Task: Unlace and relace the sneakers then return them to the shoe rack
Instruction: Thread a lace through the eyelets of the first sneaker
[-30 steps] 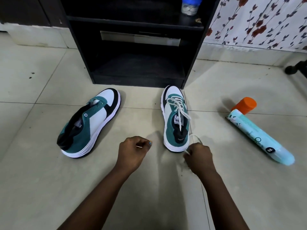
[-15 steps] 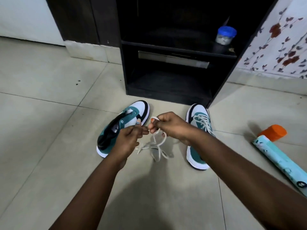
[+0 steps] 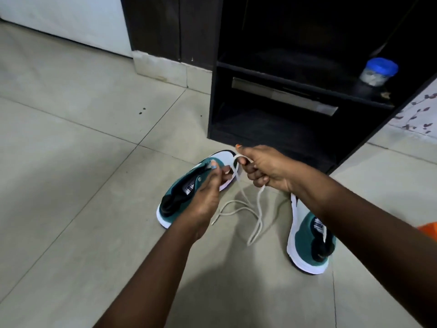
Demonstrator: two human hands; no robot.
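Two teal, white and black sneakers lie on the tiled floor before a black shoe rack (image 3: pixel 279 129). The left sneaker (image 3: pixel 179 197) is unlaced and tilted on its side. The right sneaker (image 3: pixel 307 247) stands upright, partly hidden by my right forearm. A loose white shoelace (image 3: pixel 248 204) hangs between my hands and trails onto the floor. My right hand (image 3: pixel 264 169) grips the lace in a curled fist, a loop over its fingers. My left hand (image 3: pixel 208 190) pinches the lace near one end, held above the left sneaker.
A small jar with a blue lid (image 3: pixel 378 72) sits on the rack's middle shelf. An orange cap (image 3: pixel 429 229) of a spray can shows at the right edge. A dark door frame (image 3: pixel 156 27) and a floral curtain (image 3: pixel 416 110) flank the rack.
My hands rose from the floor with the loose lace and now hold it in the air. The view swung left and closer; the spray can slid almost out of sight.
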